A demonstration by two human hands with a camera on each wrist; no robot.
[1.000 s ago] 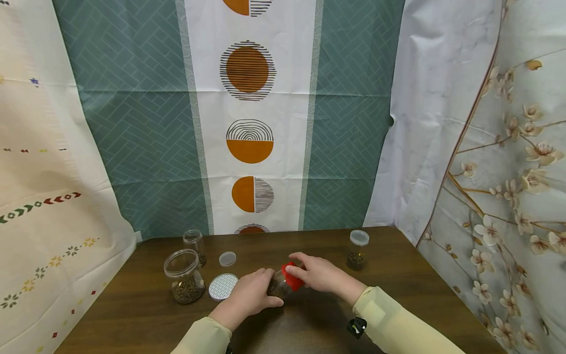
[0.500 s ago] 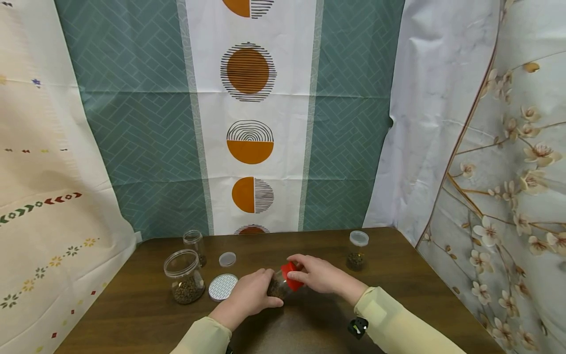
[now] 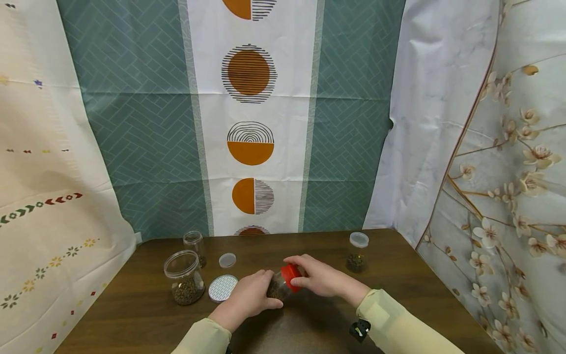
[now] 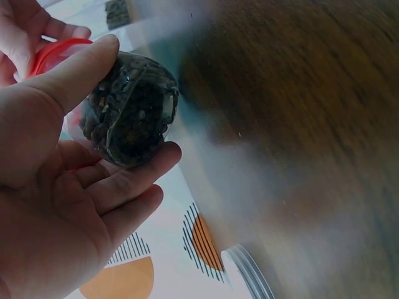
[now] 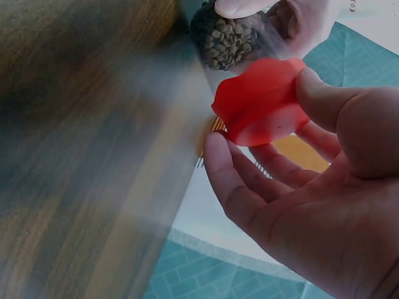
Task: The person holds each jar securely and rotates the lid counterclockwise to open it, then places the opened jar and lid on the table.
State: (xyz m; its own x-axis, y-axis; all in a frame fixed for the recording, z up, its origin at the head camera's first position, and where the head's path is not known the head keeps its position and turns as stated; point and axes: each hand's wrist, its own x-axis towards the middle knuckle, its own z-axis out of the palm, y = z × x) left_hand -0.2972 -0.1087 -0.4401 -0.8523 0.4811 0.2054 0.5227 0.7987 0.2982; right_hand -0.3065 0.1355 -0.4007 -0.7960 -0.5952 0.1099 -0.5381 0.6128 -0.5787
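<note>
A clear jar of small brown bean-like pieces is tilted, with its base toward the left. My left hand grips the jar's body, thumb on the near side and fingers beyond, as the left wrist view shows. On its mouth is a red wavy-edged lid, pinched between the thumb and fingers of my right hand. In the right wrist view the brown pieces lie toward the jar's base end. The lid's threads are hidden.
At the left stand a wide jar and a narrower jar, both lidless and holding brown pieces. Beside them lie a white-faced round lid and a small translucent lid. A capped jar stands back right on the brown table.
My right fingers have shifted round the red lid, and more of its side shows now. The right hand has moved slightly. My left hand and the jar have stayed nearly still.
</note>
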